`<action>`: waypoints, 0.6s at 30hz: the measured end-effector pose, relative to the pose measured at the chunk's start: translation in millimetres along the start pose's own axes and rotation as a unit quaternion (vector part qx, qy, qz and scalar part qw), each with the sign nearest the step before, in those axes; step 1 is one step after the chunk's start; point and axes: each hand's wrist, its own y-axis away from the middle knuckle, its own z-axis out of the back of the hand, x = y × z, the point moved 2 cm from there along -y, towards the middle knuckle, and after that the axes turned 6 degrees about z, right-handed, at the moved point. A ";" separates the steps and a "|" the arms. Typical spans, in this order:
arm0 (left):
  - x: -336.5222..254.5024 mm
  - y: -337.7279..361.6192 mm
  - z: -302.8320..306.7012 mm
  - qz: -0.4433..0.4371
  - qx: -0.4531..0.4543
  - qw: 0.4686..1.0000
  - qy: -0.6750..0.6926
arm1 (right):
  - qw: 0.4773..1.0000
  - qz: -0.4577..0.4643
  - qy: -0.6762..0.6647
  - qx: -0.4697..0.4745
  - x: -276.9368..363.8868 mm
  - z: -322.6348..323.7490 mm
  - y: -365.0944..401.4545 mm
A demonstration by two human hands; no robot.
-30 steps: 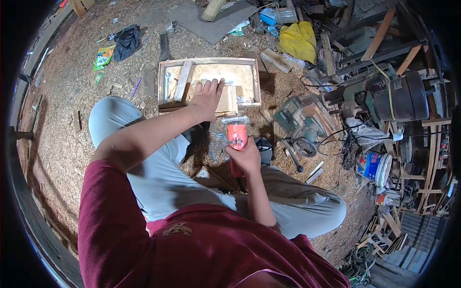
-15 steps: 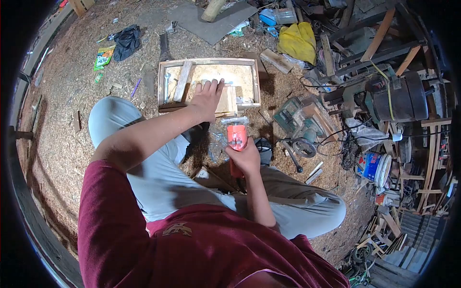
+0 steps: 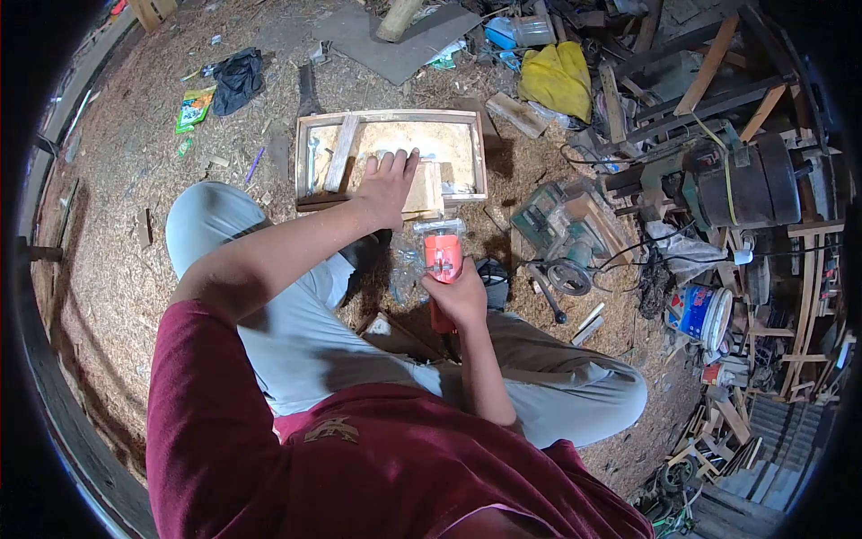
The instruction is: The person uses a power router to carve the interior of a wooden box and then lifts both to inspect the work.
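Note:
My left hand point(image 3: 388, 190) lies over a pale wooden board point(image 3: 418, 195), its fingers stretched forward and slightly apart. The board sits at the near side of a shallow wooden frame box point(image 3: 390, 115) that holds sawdust. A narrow wood strip point(image 3: 341, 153) crosses the box on the left, beside a metal wrench point(image 3: 312, 163). Wrapped round the body of a red power tool point(image 3: 442, 244) is my right hand point(image 3: 460, 295), thumb across its top. The tool's silver front plate point(image 3: 438, 225) is right at the board's near end.
Sawdust covers the ground. To the right are a green machine point(image 3: 548, 225) with a handwheel point(image 3: 569, 277), a large dark motor point(image 3: 750, 184) with cables, and a paint bucket point(image 3: 716, 319). A yellow sack point(image 3: 555, 79) and a wood block point(image 3: 518, 114) lie beyond the box.

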 end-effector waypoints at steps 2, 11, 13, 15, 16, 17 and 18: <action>-0.1 0.8 0.6 0.000 0.002 1.000 -0.003 | 1.000 -0.001 -0.007 0.000 -0.3 -0.7 0.2; 0.1 0.6 -1.5 -0.001 -0.007 1.000 -0.005 | 1.000 0.006 -0.007 0.011 -6.5 -3.8 -2.4; 0.7 0.8 -1.8 -0.001 -0.009 1.000 -0.006 | 1.000 0.011 -0.007 0.009 -2.3 -1.3 -0.7; 0.0 1.0 -1.4 -0.002 -0.009 1.000 -0.007 | 1.000 0.014 -0.008 0.009 -1.4 -0.1 0.2; -0.1 1.2 -0.6 -0.002 -0.008 1.000 -0.007 | 1.000 0.015 -0.009 0.009 -1.5 -0.1 0.2; 0.1 1.5 0.1 -0.001 -0.007 1.000 -0.008 | 1.000 0.015 -0.010 0.010 -1.3 -0.3 0.0; 0.3 1.5 0.0 -0.002 -0.008 1.000 -0.008 | 1.000 0.007 -0.015 0.007 0.1 0.4 0.3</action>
